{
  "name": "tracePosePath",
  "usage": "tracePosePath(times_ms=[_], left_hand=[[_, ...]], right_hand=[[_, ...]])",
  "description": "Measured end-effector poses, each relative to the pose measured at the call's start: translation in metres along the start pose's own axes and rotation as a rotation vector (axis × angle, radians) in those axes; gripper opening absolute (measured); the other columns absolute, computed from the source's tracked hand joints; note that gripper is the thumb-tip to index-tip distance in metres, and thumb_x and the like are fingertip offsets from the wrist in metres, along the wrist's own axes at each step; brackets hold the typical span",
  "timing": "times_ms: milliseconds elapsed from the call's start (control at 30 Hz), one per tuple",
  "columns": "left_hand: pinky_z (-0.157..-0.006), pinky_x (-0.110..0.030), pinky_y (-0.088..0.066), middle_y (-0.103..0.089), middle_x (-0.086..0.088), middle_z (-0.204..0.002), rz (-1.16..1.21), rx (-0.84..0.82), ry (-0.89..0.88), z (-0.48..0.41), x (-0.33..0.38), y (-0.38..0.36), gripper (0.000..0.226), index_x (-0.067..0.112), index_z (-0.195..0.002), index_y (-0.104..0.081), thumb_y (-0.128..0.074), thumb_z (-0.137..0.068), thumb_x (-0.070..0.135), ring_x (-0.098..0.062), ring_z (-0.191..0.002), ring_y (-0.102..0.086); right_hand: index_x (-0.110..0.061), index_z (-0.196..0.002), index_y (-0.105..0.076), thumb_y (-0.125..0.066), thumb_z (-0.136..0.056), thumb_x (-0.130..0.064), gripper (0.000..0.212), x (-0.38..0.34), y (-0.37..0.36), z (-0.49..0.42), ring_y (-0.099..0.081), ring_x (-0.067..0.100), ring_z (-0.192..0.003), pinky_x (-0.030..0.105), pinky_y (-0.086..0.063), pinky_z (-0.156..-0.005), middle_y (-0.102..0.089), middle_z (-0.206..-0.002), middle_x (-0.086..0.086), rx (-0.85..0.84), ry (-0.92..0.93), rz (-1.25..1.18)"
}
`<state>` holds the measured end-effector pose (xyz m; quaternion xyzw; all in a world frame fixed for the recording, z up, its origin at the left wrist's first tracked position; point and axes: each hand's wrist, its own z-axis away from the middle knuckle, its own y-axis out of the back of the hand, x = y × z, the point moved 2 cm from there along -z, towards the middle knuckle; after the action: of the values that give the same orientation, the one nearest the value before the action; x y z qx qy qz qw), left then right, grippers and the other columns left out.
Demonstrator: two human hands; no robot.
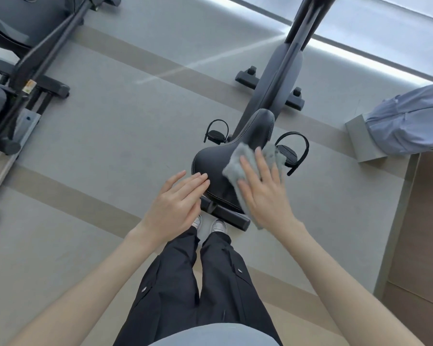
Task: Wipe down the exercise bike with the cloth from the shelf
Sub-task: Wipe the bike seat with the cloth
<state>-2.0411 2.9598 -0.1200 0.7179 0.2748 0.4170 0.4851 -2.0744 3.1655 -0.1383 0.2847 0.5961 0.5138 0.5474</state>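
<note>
A dark grey exercise bike [273,78] stands on the floor straight ahead, seen from above and behind. Its black padded saddle [223,158] is the nearest part. A grey cloth [238,158] lies over the saddle's right rear side and hangs down past its edge. My right hand [263,188] presses flat on the cloth with straight, spread fingers. My left hand [178,203] is to the left of the saddle, fingers straight, fingertips touching the saddle's left rear edge. Two strapped pedals [289,152] show on either side below the saddle.
Another exercise machine [23,71] stands at the left. A light blue backpack [410,121] lies on a low grey block [360,138] at the right, beside a wooden panel. My legs and shoes are just behind the bike's rear foot [233,217].
</note>
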Motion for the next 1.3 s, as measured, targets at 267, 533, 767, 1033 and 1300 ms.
tracePosePath(times_ms=[267, 533, 767, 1033, 1300], left_hand=[[-0.103, -0.047, -0.039, -0.059, -0.011, -0.129, 0.003, 0.013, 0.032, -0.023, 0.006, -0.004, 0.034, 0.000, -0.120, -0.062, -0.049, -0.092, 0.012, -0.023, -0.120, -0.057], [-0.107, -0.045, -0.035, -0.060, -0.010, -0.129, 0.013, 0.014, -0.030, -0.053, 0.019, -0.005, 0.035, 0.000, -0.121, -0.062, -0.047, -0.093, 0.013, -0.020, -0.120, -0.056], [-0.107, -0.046, -0.034, -0.062, -0.008, -0.126, -0.007, -0.056, -0.143, -0.057, 0.018, -0.012, 0.034, 0.002, -0.119, -0.064, -0.047, -0.094, 0.016, -0.020, -0.117, -0.059], [-0.104, -0.047, -0.037, -0.066, -0.009, -0.119, -0.018, -0.068, -0.153, -0.061, 0.017, -0.013, 0.031, 0.000, -0.111, -0.068, -0.049, -0.092, 0.015, -0.023, -0.112, -0.062], [-0.104, -0.047, -0.037, -0.066, -0.011, -0.119, -0.034, -0.081, -0.151, -0.061, 0.019, -0.011, 0.030, -0.001, -0.110, -0.068, -0.050, -0.091, 0.014, -0.024, -0.111, -0.062]], right_hand=[[-0.009, -0.145, -0.029, -0.031, -0.101, -0.029, 0.048, 0.039, 0.017, -0.148, -0.012, 0.037, -0.142, 0.049, -0.012, -0.114, -0.016, -0.153, 0.024, 0.030, -0.291, -0.176], [-0.007, -0.149, -0.011, -0.038, -0.101, -0.029, 0.060, 0.023, 0.009, -0.078, 0.001, 0.038, -0.144, 0.048, -0.016, -0.115, 0.005, -0.155, 0.024, 0.088, -0.224, -0.385], [-0.016, -0.150, -0.009, -0.028, -0.101, -0.039, 0.058, 0.021, -0.001, 0.007, -0.007, 0.028, -0.145, 0.045, -0.024, -0.114, -0.004, -0.159, 0.009, -0.040, -0.199, -0.229], [-0.006, -0.149, -0.001, -0.033, -0.101, -0.032, 0.063, 0.026, 0.002, -0.067, 0.004, 0.039, -0.143, 0.049, -0.016, -0.115, 0.008, -0.155, 0.025, 0.020, -0.242, -0.376], [-0.019, -0.141, -0.038, -0.052, -0.093, -0.035, 0.052, 0.061, 0.015, -0.132, -0.030, 0.024, -0.137, 0.027, -0.021, -0.108, -0.029, -0.148, 0.009, 0.089, -0.308, -0.785]])
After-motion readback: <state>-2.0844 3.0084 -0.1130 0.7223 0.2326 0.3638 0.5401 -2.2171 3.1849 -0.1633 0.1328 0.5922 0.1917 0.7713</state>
